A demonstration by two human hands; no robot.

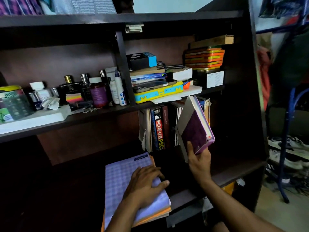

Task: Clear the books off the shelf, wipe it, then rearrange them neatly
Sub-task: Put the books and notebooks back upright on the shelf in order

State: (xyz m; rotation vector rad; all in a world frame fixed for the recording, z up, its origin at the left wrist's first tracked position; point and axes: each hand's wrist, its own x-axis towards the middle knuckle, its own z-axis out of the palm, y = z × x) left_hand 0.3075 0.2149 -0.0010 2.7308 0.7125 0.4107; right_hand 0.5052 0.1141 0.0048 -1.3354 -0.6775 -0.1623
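Note:
My right hand (199, 162) grips the lower end of a small bundle of books, a purple-covered one (195, 131) in front, tilted and lifted in front of the lower shelf. Behind it several books stand upright, among them a blue one (157, 129) with "FOCUS PSC" on its spine and a dark red one (165, 124). My left hand (145, 185) rests palm down on a flat pile of notebooks (120, 178) with a checked pale cover and orange edges, lying on the dark lower shelf board (234, 173).
The upper shelf holds perfume bottles (70, 87), a purple jar (98, 92), white bottles, a yellow-blue case (158, 94), boxes and orange tins (204, 57). A vertical divider (124, 67) splits it. Clothes and shoes (287, 153) lie right of the bookcase.

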